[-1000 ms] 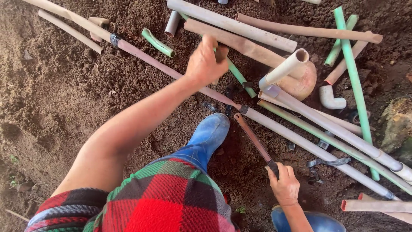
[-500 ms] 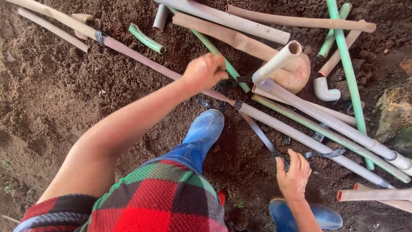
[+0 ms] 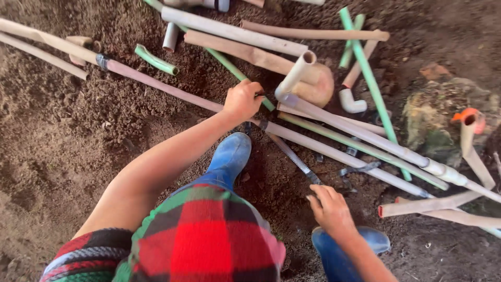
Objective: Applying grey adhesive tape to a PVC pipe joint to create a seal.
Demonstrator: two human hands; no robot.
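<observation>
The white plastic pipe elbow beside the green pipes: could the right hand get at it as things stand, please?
Probably yes. The white plastic pipe elbow lies uncovered on the soil, and the right hand is empty; it would only need to pass over the long grey pipes between.

Left arm outstretched, left hand (image 3: 242, 99) curled, knuckles up; right hand (image 3: 330, 208) low, fingers loosely spread

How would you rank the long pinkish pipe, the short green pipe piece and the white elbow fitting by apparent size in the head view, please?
1. Long pinkish pipe, by far the longest.
2. Short green pipe piece.
3. White elbow fitting, slightly smaller, though these two look close.
</observation>
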